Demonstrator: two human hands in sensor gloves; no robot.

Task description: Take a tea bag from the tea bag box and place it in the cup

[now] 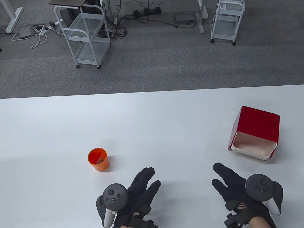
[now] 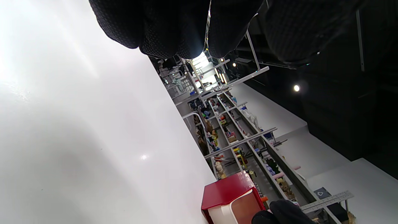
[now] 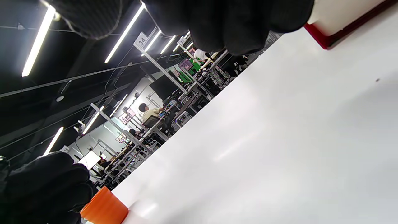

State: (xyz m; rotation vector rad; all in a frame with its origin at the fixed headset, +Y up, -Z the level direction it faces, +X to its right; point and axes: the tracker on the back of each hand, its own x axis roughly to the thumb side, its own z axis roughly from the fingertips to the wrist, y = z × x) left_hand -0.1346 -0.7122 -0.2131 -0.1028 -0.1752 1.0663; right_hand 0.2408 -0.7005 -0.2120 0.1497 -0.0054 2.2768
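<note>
An orange cup point(image 1: 98, 159) stands upright on the white table point(image 1: 152, 114), left of centre; a small greyish thing shows inside it, too small to name. It also shows in the right wrist view point(image 3: 104, 207). The red tea bag box point(image 1: 256, 130) sits at the right with its white front tray point(image 1: 254, 149) tipped open; no tea bag is visible in the tray. The box also shows in the left wrist view point(image 2: 227, 191). My left hand point(image 1: 150, 178) is below and right of the cup, fingers spread, holding nothing. My right hand point(image 1: 217, 175) is below and left of the box, fingers spread, holding nothing.
The table's far edge runs across the middle of the table view. Beyond it are grey carpet, white wire carts point(image 1: 86, 33) and floor cables. Bare tabletop lies between the cup and the box.
</note>
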